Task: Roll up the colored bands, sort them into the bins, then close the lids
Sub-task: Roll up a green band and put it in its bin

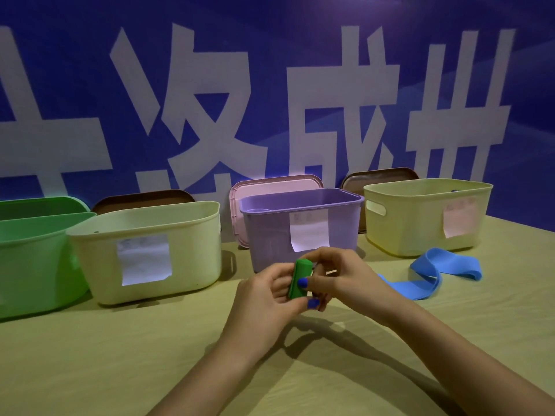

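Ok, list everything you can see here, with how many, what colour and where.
bins: four, open; green far left, cream, purple, yellow at right, in a row
lids: green, brown, pink, brown; one upright behind each bin
paper labels: three seen, on cream, purple, yellow bin fronts
green band: one, rolled, held before the purple bin
blue band: one, unrolled, on table before the yellow bin
table: one, tan
wall banner: blue, white characters
left hand, right hand: both grip the green band
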A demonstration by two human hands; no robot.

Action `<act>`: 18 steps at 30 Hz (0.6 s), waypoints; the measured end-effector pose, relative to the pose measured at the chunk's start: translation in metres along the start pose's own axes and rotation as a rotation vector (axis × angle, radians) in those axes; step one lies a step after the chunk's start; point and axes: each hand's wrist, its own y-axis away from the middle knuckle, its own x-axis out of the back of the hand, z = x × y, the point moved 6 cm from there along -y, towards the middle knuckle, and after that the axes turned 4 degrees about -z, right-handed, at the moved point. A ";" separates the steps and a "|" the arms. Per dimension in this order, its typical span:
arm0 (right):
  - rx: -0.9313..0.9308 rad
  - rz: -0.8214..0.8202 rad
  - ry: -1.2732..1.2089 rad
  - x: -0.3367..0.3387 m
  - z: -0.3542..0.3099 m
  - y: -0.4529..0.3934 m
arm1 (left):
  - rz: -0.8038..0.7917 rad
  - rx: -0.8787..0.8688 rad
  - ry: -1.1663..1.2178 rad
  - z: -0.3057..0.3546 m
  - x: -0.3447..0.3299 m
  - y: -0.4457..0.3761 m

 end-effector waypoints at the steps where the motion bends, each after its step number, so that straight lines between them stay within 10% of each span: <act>1: 0.022 0.008 0.023 -0.001 -0.001 0.000 | 0.047 -0.031 -0.045 0.002 0.002 0.000; 18: 0.102 0.084 0.146 0.006 -0.004 -0.003 | -0.081 -0.149 -0.235 0.003 -0.010 0.003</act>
